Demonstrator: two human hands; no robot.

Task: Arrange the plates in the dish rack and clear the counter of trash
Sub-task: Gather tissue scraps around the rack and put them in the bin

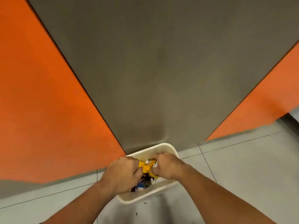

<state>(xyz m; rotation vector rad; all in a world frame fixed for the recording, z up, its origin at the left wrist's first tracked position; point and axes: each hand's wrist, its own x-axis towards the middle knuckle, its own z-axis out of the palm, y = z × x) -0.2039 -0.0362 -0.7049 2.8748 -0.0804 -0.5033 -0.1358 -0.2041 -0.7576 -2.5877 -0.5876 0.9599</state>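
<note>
Gripping a crumpled yellow wrapper (146, 167) with curled fingers, the left hand (120, 172) and right hand (166, 165) are hovering over the white bin (169, 148).

1 head-worn wide-angle view, aimed steeply down and forward, close above white bin (137, 198) on tiled floor (242, 167)

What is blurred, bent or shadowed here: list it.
Head view: the wide-angle lens splays the orange panels outward; slight blur softens the left hand, right hand and yellow wrapper; faint shadow on the grey wall above the white bin; no glare.
</note>
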